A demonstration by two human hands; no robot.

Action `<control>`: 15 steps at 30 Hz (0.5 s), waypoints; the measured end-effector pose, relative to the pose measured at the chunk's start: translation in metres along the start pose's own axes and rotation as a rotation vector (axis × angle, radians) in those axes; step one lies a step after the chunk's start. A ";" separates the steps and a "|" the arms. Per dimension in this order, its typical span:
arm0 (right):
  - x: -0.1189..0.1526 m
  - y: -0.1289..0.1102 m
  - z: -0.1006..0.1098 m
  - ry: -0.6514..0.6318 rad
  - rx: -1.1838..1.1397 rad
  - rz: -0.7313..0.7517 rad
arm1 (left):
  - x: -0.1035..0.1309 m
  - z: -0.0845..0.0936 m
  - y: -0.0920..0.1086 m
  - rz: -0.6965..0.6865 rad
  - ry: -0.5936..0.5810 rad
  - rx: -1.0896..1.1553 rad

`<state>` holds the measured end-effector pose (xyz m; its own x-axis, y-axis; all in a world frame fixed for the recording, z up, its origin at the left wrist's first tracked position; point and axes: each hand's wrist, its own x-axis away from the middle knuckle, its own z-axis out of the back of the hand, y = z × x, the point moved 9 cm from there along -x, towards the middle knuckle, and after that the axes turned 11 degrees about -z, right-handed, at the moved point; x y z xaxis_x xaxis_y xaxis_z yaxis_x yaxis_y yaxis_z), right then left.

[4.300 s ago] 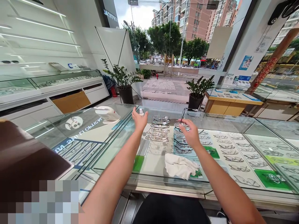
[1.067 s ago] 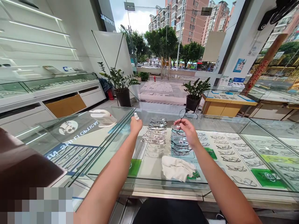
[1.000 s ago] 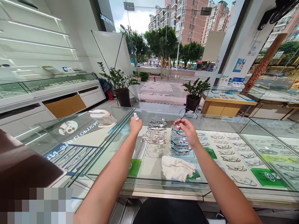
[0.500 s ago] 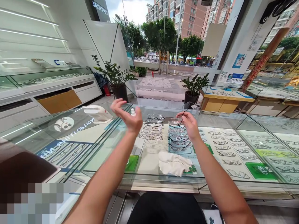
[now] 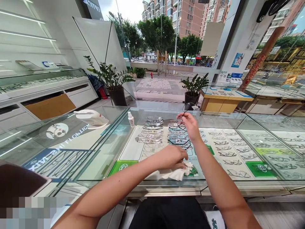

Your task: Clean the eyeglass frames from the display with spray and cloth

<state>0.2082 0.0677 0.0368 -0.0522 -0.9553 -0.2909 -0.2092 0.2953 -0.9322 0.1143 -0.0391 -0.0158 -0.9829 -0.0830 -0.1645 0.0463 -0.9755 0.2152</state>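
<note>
My right hand (image 5: 192, 126) is raised over the glass counter, its fingers pinched on a pair of eyeglasses (image 5: 184, 111) with a thin dark frame. Low at the counter's near side, my left hand (image 5: 173, 156) has its fingers curled down onto a white cloth (image 5: 175, 174), which it partly covers; the fingertips are partly hidden. Between and beyond my hands lie two columns of eyeglasses, the left column (image 5: 152, 128) and the right column (image 5: 178, 141). A small white spray bottle (image 5: 131, 120) stands upright beyond the left column.
A white device (image 5: 91, 119) sits on the counter at the left. More glasses fill the display cases (image 5: 228, 154) to the right. Potted plants (image 5: 116, 95) stand beyond the counter, before the glass doors. A dark brown object (image 5: 21, 178) is at the lower left.
My left hand has come down from beside the spray bottle to the right, onto the white cloth. My right hand still holds the eyeglasses up. The view has shifted slightly to the right.
</note>
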 end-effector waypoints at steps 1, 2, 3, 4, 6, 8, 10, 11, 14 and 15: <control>0.000 0.000 0.000 0.000 -0.004 0.001 | 0.000 -0.001 0.001 -0.003 -0.006 0.013; 0.000 -0.001 0.000 0.000 -0.008 0.003 | 0.000 0.000 0.002 -0.001 -0.005 0.038; 0.000 -0.001 0.000 -0.001 -0.013 0.004 | 0.000 0.002 0.002 0.012 0.003 0.083; 0.000 -0.001 0.001 0.000 -0.019 0.005 | 0.002 0.005 0.000 0.041 0.022 0.152; -0.001 -0.001 0.002 0.001 -0.034 0.002 | 0.007 0.016 -0.011 0.132 0.115 0.361; -0.001 -0.001 0.003 0.007 -0.052 -0.004 | 0.015 0.028 -0.027 0.234 0.282 0.613; -0.001 -0.002 0.004 0.014 -0.068 -0.014 | 0.026 0.040 -0.048 0.332 0.507 0.867; -0.001 -0.004 0.005 0.020 -0.071 -0.019 | 0.033 0.044 -0.058 0.377 0.623 0.982; 0.001 -0.008 0.005 0.029 -0.070 -0.030 | 0.052 0.055 -0.085 0.486 0.922 1.209; 0.003 -0.010 0.004 0.025 -0.070 -0.031 | 0.059 0.059 -0.093 0.511 1.005 1.235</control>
<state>0.2139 0.0622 0.0448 -0.0687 -0.9643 -0.2558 -0.2788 0.2648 -0.9231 0.0413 0.0585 0.0113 -0.3922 -0.8859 -0.2477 -0.3350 -0.1133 0.9354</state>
